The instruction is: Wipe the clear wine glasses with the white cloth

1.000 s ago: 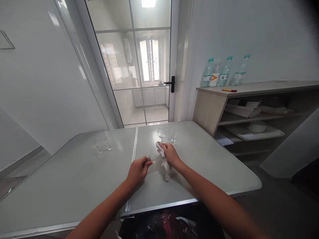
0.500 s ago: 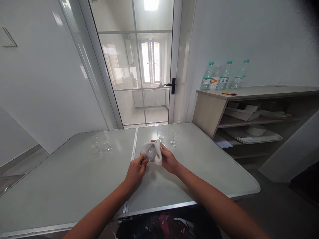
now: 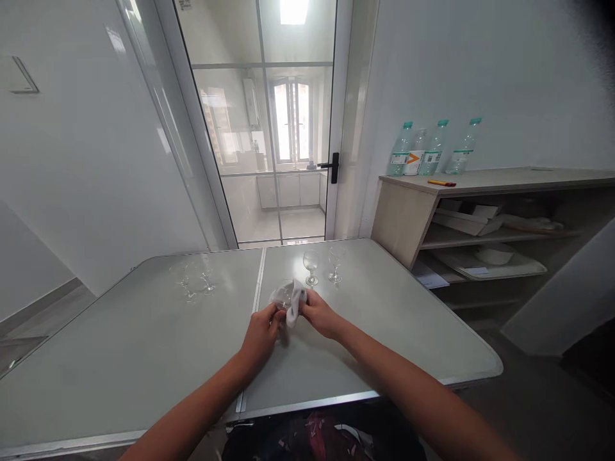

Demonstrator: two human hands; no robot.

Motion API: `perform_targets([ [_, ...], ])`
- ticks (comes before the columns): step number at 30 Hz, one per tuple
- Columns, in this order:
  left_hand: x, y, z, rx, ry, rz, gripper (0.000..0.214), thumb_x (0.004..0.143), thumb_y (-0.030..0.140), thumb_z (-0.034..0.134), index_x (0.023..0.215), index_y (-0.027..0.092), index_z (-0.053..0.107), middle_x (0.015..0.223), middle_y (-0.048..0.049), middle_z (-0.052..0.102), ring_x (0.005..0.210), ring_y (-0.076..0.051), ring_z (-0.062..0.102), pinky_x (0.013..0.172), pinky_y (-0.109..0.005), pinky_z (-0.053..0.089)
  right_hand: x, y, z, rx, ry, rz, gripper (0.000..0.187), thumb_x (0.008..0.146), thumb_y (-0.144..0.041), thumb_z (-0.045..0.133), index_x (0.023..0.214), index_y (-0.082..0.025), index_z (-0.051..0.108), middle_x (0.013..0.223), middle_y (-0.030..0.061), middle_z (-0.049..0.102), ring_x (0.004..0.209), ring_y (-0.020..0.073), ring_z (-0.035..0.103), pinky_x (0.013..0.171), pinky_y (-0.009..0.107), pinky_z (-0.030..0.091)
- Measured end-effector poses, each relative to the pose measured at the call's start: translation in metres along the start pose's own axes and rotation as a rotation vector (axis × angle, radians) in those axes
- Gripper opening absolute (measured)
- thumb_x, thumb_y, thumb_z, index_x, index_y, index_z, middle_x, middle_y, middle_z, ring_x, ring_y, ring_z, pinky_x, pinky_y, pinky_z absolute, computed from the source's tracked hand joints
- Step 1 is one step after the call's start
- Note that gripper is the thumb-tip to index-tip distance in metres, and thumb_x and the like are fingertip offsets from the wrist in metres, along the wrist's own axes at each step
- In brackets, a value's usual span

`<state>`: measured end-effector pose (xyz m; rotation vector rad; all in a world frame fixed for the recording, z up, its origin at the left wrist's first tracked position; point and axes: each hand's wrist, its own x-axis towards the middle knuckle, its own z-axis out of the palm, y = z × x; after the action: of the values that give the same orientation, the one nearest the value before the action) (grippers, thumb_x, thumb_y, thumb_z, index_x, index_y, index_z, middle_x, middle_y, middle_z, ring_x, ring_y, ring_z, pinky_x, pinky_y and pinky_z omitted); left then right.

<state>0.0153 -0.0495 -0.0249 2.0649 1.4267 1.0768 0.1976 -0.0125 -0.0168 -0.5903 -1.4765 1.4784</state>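
Between my two hands, above the middle of the table, is a clear stemmed glass [image 3: 283, 296], partly covered by a white cloth [image 3: 295, 306]. My left hand [image 3: 264, 323] is closed on the glass from the left, its fingers low on it. From the right, my right hand [image 3: 319, 314] grips the cloth and presses it around the glass bowl; its fingertips are partly hidden by the fabric. Just beyond my hands stand two more stemmed glasses, a nearer glass [image 3: 311, 266] and one to its right, a second glass [image 3: 336, 264], both upright.
Clear glasses [image 3: 206, 278] stand at the table's far left. A seam strip [image 3: 258, 282] crosses the grey tabletop [image 3: 182, 358]. At right, a wooden shelf unit [image 3: 403, 208] carries several plastic bottles [image 3: 432, 150] and a small yellow-red object [image 3: 441, 183]. A glass door [image 3: 298, 192] stands behind.
My right hand and the cloth have shifted slightly left and down, and the cloth now covers more of the glass. The nearer standing glass behind shows fully.
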Motion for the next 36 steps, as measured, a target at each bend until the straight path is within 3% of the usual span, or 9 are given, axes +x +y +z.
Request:
perform_targets([
  [5,0.002,-0.007,-0.001,0.147,0.008,0.002,0.043,0.097,0.039,0.043,0.065,0.018,0.061,0.057,-0.0018,0.059,0.054,-0.014,0.048,0.058,-0.026,0.031,0.0,0.011,0.011,-0.186,0.012,-0.046,0.033,0.083,-0.049,0.072,0.081,-0.018,0.061,0.074,-0.0001,0.059,0.07,0.0148,0.052,0.067,0.027,0.046],
  [13,0.005,0.004,-0.006,0.054,-0.092,0.111,0.022,0.087,0.018,0.05,0.074,0.018,0.068,0.073,-0.0047,0.07,0.066,-0.016,0.061,0.067,-0.026,0.043,0.004,0.001,0.01,-0.086,0.1,-0.068,0.034,0.07,-0.031,0.081,0.096,-0.018,0.062,0.084,-0.0006,0.063,0.075,0.0145,0.054,0.067,0.026,0.046],
  [16,0.006,0.008,-0.013,0.008,0.08,0.01,0.025,0.093,0.033,0.054,0.08,0.019,0.07,0.077,-0.0054,0.072,0.07,-0.018,0.064,0.071,-0.029,0.048,0.006,0.002,0.006,-0.05,0.222,-0.08,0.025,0.074,-0.032,0.075,0.09,-0.018,0.062,0.079,-0.0004,0.064,0.071,0.0147,0.055,0.066,0.026,0.045],
  [18,0.008,0.008,-0.017,-0.105,0.204,-0.032,0.027,0.094,0.042,0.055,0.098,0.02,0.07,0.097,-0.0077,0.074,0.085,-0.021,0.067,0.076,-0.031,0.051,0.006,0.004,0.004,-0.026,0.244,-0.036,0.019,0.075,-0.032,0.072,0.084,-0.018,0.063,0.073,-0.0007,0.063,0.067,0.014,0.054,0.064,0.026,0.043],
  [21,0.012,0.004,-0.018,-0.384,0.166,-0.047,0.049,0.092,0.05,0.059,0.13,0.02,0.057,0.13,-0.0136,0.065,0.111,-0.025,0.065,0.087,-0.035,0.054,0.003,0.007,0.005,0.046,0.073,0.135,0.014,0.07,-0.027,0.072,0.075,-0.016,0.065,0.067,-0.0008,0.062,0.062,0.0132,0.053,0.061,0.025,0.041],
  [27,0.014,-0.004,-0.018,-0.76,-0.042,-0.073,0.053,0.091,0.047,0.066,0.135,0.021,0.049,0.138,-0.0157,0.061,0.126,-0.027,0.059,0.105,-0.042,0.049,-0.003,0.004,0.013,0.148,-0.171,0.288,0.016,0.068,-0.028,0.073,0.075,-0.016,0.066,0.065,0.0004,0.062,0.06,0.0136,0.054,0.059,0.025,0.041],
  [31,0.012,-0.001,-0.022,-0.723,-0.045,-0.039,0.06,0.086,0.041,0.073,0.137,0.02,0.048,0.137,-0.017,0.061,0.122,-0.028,0.063,0.106,-0.045,0.049,-0.004,0.001,0.01,-0.129,-0.219,0.165,0.017,0.08,-0.032,0.065,0.076,-0.016,0.061,0.067,-0.0008,0.059,0.06,0.0124,0.048,0.06,0.024,0.038],
  [34,0.013,0.001,-0.02,-0.645,0.074,-0.065,0.06,0.08,0.037,0.08,0.13,0.019,0.052,0.129,-0.0161,0.065,0.118,-0.028,0.065,0.106,-0.046,0.049,-0.005,0.003,0.012,-0.563,-0.054,-0.007,0.004,0.083,-0.021,0.057,0.085,-0.018,0.059,0.073,0.0007,0.061,0.065,0.0147,0.05,0.065,0.026,0.038],
  [36,0.013,0.003,-0.018,-0.632,0.147,-0.078,0.057,0.079,0.036,0.08,0.127,0.019,0.053,0.128,-0.0152,0.065,0.119,-0.027,0.065,0.105,-0.045,0.05,-0.005,0.003,0.015,-0.794,0.101,-0.091,0.012,0.079,-0.014,0.054,0.089,-0.018,0.058,0.08,0.0038,0.063,0.071,0.0174,0.052,0.071,0.029,0.039],
])
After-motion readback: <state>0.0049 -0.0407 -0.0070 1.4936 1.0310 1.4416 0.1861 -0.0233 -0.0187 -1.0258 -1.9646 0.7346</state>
